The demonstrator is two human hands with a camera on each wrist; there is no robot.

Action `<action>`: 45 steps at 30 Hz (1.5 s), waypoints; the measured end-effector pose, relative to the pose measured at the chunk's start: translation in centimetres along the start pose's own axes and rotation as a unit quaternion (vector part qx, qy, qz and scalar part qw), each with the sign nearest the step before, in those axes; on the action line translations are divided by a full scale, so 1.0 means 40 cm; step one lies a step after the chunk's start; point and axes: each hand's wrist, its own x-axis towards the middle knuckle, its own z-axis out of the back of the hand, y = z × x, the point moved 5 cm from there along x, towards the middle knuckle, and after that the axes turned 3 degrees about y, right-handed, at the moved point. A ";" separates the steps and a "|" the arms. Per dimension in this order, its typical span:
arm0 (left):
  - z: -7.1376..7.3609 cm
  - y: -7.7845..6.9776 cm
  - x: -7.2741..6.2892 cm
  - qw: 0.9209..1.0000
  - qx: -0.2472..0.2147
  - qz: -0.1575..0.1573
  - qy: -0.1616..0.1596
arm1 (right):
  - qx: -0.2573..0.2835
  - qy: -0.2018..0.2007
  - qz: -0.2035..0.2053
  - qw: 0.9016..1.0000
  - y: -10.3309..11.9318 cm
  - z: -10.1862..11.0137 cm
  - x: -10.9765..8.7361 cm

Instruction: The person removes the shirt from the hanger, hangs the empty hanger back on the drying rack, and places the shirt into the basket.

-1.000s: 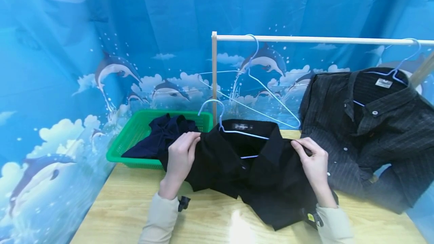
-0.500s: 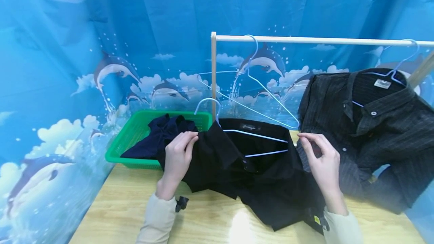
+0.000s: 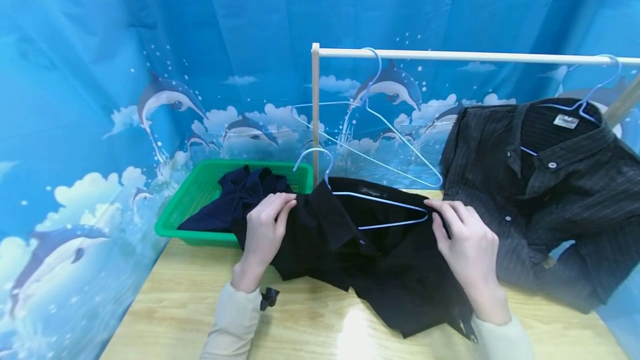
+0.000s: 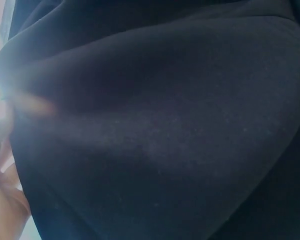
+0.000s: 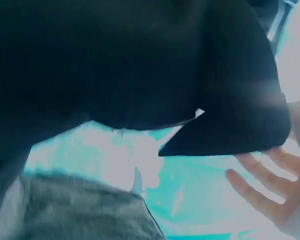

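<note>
Black shirt (image 3: 390, 288) held up by a person's two hands over a wooden table (image 3: 165, 299), head view with both wrist views. We find the left hand (image 3: 265, 232) pinching the cloth of one shoulder between thumb and fingers; in the left wrist view the dark fabric fills nearly the whole field, with part of this hand at its left edge. We find the right hand (image 3: 470, 249) pinching the shirt between thumb and forefinger at the other shoulder, while the right wrist view shows its remaining fingers spread apart beside the cloth. Within the collar we note a blue hanger (image 3: 376, 199), its hook rising near the left side of the neck and its other end lying just beside the right fingertips; whether these touch, we cannot tell. To the left, partly covered by the shirt in our line of sight, stands a green basket (image 3: 210, 236) containing a navy garment (image 3: 235, 199). Behind, we see a rack (image 3: 475, 56) with a pale rail, from which hang a second hanger (image 3: 367, 96), near the left upright, and, farther right, a dark striped shirt (image 3: 550, 199) with a white neck label, on a hanger of its own. We observe pale sleeves (image 3: 227, 321) at both forearms and, as backdrop, a blue curtain (image 3: 240, 26) printed with dolphins and clouds
</note>
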 end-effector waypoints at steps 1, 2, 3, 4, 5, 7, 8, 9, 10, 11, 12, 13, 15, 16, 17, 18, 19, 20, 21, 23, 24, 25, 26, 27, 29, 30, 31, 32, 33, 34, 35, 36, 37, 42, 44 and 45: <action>0.000 0.000 0.000 1.000 0.001 0.000 0.001 | -0.009 -0.008 0.009 1.000 0.000 -0.001 -0.001; -0.001 0.000 0.000 1.000 0.000 0.000 0.000 | -0.016 -0.014 0.016 1.000 -0.001 -0.003 -0.002; 0.000 -0.001 0.001 1.000 -0.001 -0.001 -0.002 | -0.022 -0.016 0.021 0.999 -0.003 -0.005 -0.003; 0.000 -0.002 0.001 1.000 0.001 -0.003 -0.004 | -0.024 -0.015 0.024 0.999 -0.005 -0.007 -0.004; 0.000 -0.002 0.002 1.000 0.000 -0.004 -0.006 | -0.028 -0.009 0.025 0.999 -0.008 -0.011 -0.005; -0.001 -0.004 0.003 1.000 -0.001 -0.007 -0.010 | -0.034 0.012 0.026 0.999 -0.013 -0.019 -0.007; -0.001 -0.005 0.004 1.000 -0.001 -0.009 -0.012 | -0.035 0.023 0.028 0.999 -0.016 -0.024 -0.009; -0.001 -0.006 0.004 1.000 -0.001 -0.011 -0.014 | -0.035 0.034 0.030 0.998 -0.019 -0.028 -0.010; -0.002 -0.006 0.004 1.000 -0.002 -0.011 -0.014 | -0.032 0.042 0.032 0.998 -0.020 -0.031 -0.011; -0.002 -0.006 0.004 1.000 -0.002 -0.009 -0.013 | -0.027 0.046 0.036 0.998 -0.021 -0.034 -0.012; -0.003 -0.006 0.004 1.000 -0.002 -0.007 -0.011 | -0.019 0.045 0.042 0.998 -0.020 -0.036 -0.013; -0.004 -0.006 0.003 1.000 0.000 -0.006 -0.008 | -0.009 0.041 0.048 0.998 -0.019 -0.037 -0.013; -0.007 -0.007 0.003 1.000 0.001 -0.003 -0.001 | 0.007 0.026 0.066 0.997 -0.011 -0.037 -0.011; -0.009 -0.007 0.002 1.000 0.001 -0.003 0.001 | 0.014 0.018 0.077 0.997 -0.005 -0.036 -0.009; -0.011 -0.007 0.002 1.000 0.001 -0.003 0.003 | 0.021 0.010 0.090 0.996 0.003 -0.036 -0.007; -0.014 -0.008 0.002 1.000 0.002 -0.005 0.002 | 0.025 0.003 0.103 0.994 0.011 -0.036 -0.005; -0.016 -0.008 0.001 1.000 0.001 -0.007 0.001 | 0.024 0.001 0.115 0.993 0.019 -0.036 -0.003; -0.019 -0.010 0.001 1.000 0.000 -0.008 0.000 | 0.023 -0.003 0.127 0.992 0.027 -0.037 -0.002; -0.020 -0.011 0.000 1.000 0.000 -0.008 0.002 | 0.021 -0.006 0.138 0.990 0.035 -0.037 -0.001; -0.025 -0.015 -0.001 1.000 -0.005 -0.006 0.006 | 0.016 -0.012 0.157 0.987 0.047 -0.038 -0.001; -0.027 -0.017 -0.002 1.000 -0.007 -0.005 0.009 | 0.013 -0.015 0.163 0.986 0.052 -0.039 -0.002; -0.030 -0.018 -0.003 1.000 -0.009 -0.005 0.013 | 0.010 -0.018 0.169 0.985 0.056 -0.039 -0.003; -0.032 -0.021 -0.004 1.000 -0.011 -0.006 0.016 | 0.010 -0.024 0.174 0.984 0.060 -0.040 -0.003; -0.035 -0.024 -0.004 1.000 -0.013 -0.008 0.018 | 0.010 -0.028 0.178 0.984 0.063 -0.040 -0.004; -0.042 -0.027 -0.007 1.000 -0.015 -0.014 0.022 | 0.013 -0.037 0.184 0.982 0.068 -0.041 -0.006; -0.045 -0.030 -0.008 0.999 -0.015 -0.016 0.025 | 0.015 -0.041 0.186 0.982 0.070 -0.042 -0.007; -0.048 -0.031 -0.008 0.999 -0.016 -0.016 0.029 | 0.017 -0.044 0.187 0.981 0.072 -0.042 -0.008; -0.051 -0.033 -0.009 0.999 -0.017 -0.016 0.033 | 0.018 -0.047 0.188 0.981 0.074 -0.042 -0.009; -0.053 -0.034 -0.009 0.999 -0.018 -0.014 0.039 | 0.020 -0.050 0.190 0.980 0.075 -0.042 -0.010; -0.055 -0.035 -0.010 0.999 -0.019 -0.011 0.044 | 0.022 -0.054 0.191 0.980 0.077 -0.042 -0.011; -0.056 -0.035 -0.010 0.999 -0.020 -0.009 0.049 | 0.025 -0.059 0.193 0.979 0.079 -0.042 -0.011; -0.057 -0.036 -0.010 0.998 -0.020 -0.007 0.052 | 0.027 -0.063 0.196 0.978 0.081 -0.041 -0.012; -0.057 -0.036 -0.011 0.998 -0.021 -0.006 0.054 | 0.028 -0.067 0.198 0.977 0.083 -0.041 -0.012; -0.058 -0.036 -0.011 0.998 -0.021 -0.006 0.060 | 0.032 -0.088 0.212 0.973 0.092 -0.037 -0.013; -0.059 -0.036 -0.011 0.998 -0.021 -0.005 0.062 | 0.031 -0.097 0.214 0.971 0.094 -0.035 -0.013; -0.060 -0.036 -0.011 0.998 -0.021 -0.005 0.063 | 0.031 -0.102 0.213 0.971 0.094 -0.034 -0.014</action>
